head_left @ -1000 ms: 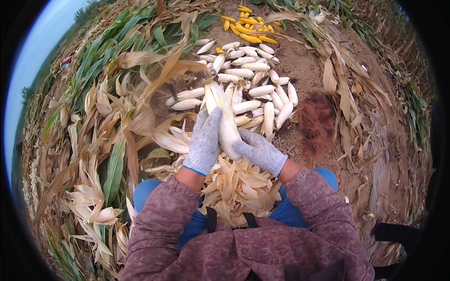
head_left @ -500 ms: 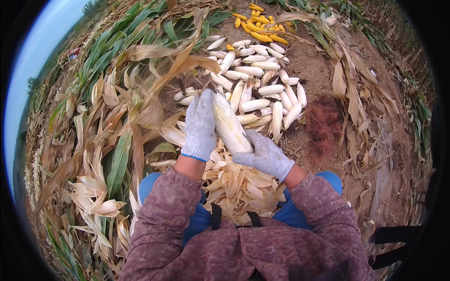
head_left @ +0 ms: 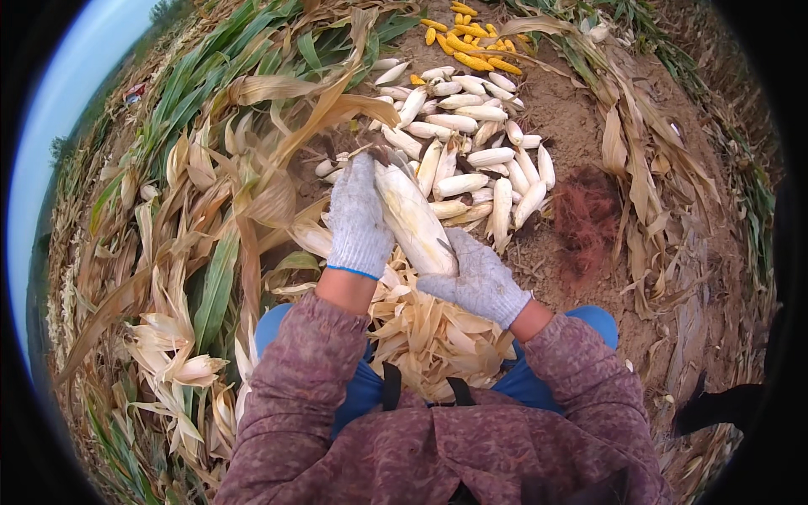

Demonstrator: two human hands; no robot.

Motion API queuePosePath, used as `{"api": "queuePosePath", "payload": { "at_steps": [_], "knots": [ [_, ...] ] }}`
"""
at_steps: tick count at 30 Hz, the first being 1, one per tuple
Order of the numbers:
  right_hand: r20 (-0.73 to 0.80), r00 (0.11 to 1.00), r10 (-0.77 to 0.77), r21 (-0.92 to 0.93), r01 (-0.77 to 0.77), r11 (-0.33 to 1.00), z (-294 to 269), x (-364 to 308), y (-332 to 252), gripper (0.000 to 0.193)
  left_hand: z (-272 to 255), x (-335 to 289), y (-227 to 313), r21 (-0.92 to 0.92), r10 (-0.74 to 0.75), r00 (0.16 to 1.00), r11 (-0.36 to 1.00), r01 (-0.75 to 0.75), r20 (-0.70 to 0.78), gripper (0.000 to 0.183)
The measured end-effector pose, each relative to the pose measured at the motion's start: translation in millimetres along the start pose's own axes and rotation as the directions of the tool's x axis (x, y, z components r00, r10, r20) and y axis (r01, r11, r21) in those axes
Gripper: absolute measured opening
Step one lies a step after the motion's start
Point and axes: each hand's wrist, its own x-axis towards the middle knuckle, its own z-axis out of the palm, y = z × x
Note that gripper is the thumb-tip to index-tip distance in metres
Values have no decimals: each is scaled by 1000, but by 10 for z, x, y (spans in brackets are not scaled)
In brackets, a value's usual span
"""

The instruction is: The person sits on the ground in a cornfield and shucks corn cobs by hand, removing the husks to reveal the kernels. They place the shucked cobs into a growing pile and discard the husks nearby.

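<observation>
A large ear of corn (head_left: 412,220) in pale, thin inner husk slants between my hands, above my lap. My left hand (head_left: 355,215), in a whitish knitted glove with a blue cuff edge, is closed at its upper end, where a little dark silk and stem shows. My right hand (head_left: 481,279), gloved too, wraps the lower end; some of its fingers are hidden behind the ear. Beyond them lies a pile of pale husk-covered ears (head_left: 463,160). Loose dry husks (head_left: 438,337) heap up between my knees.
Bare yellow ears (head_left: 475,42) lie past the pale pile. Cut corn stalks and leaves (head_left: 219,278) cover the ground on the left, with more dry leaves (head_left: 619,143) on the right. A patch of reddish corn silk (head_left: 585,223) rests on the soil right of the pile.
My left hand has shifted slightly down and left at the top of the ear, and the ear's upper end has moved with it. My right hand stays almost in place.
</observation>
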Motion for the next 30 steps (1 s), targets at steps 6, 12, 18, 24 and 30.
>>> {"api": "queuePosePath", "payload": {
  "at_steps": [6,12,18,24,30],
  "knots": [
    [-9,999,33,21,-33,999,-19,-2,-62,91,-1,-34,-5,479,212,974,848,-225,81,32],
    [-76,997,17,58,-13,998,68,0,6,94,14,65,-69,-32,-44,992,999,40,-122,31],
    [-80,997,3,76,3,997,117,44,49,95,-389,309,-292,539,278,959,801,-260,49,34],
    [-148,989,2,53,6,999,62,57,62,93,147,-137,50,-180,-188,981,965,193,39,48],
    [-133,991,31,15,-29,999,42,54,45,90,42,-89,-123,-27,-95,995,995,96,32,41]
  ]
}}
